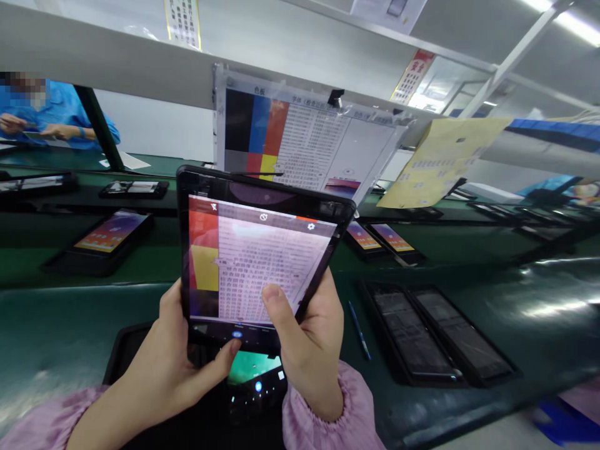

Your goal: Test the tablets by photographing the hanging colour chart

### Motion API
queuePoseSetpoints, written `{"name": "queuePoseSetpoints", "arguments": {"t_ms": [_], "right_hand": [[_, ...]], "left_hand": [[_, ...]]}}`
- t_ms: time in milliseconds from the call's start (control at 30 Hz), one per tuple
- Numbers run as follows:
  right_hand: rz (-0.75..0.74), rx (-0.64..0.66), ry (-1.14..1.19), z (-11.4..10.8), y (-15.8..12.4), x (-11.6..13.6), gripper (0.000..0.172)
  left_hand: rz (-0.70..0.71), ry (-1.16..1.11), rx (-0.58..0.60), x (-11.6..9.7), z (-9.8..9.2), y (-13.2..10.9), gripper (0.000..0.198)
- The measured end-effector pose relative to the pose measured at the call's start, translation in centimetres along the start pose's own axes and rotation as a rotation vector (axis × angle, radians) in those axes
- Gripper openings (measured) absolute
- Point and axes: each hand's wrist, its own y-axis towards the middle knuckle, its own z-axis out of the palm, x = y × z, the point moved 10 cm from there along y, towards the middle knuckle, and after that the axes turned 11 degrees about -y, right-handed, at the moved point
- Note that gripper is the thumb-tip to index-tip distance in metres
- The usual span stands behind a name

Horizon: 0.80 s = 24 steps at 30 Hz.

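Note:
Both my hands hold a black tablet (255, 250) upright in front of me. Its screen shows a camera view of a printed colour-and-text chart (300, 140) that hangs behind it. My left hand (175, 359) grips the tablet's lower left edge, its thumb on the round button at the bottom of the screen. My right hand (307, 340) wraps the lower right edge, with the thumb lying on the screen. Under my hands a second tablet (255, 378) with a lit greenish screen lies in a black tray (119, 356).
The green bench (60, 325) carries black trays with dark tablets (438, 337) at the right and lit devices (110, 232) farther back. A blue pen (360, 330) lies beside my right hand. A yellow sheet (445, 159) hangs at the right. A person in blue (51, 112) works far left.

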Motion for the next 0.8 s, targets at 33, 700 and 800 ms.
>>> {"name": "queuePoseSetpoints", "arguments": {"t_ms": [33,700,800], "right_hand": [[-0.003,0.002,0.009,0.03,-0.03,0.03,0.028],[-0.001,0.018,0.062,0.24,0.05,0.0,0.033],[-0.005,0.022,0.066,0.28,-0.07,0.12,0.033]], "left_hand": [[-0.001,0.004,0.001,0.0,0.0,-0.01,0.071],[-0.006,0.017,-0.016,0.37,-0.08,-0.42,0.083],[-0.007,0.02,-0.014,0.36,-0.04,-0.43,0.084]]}}
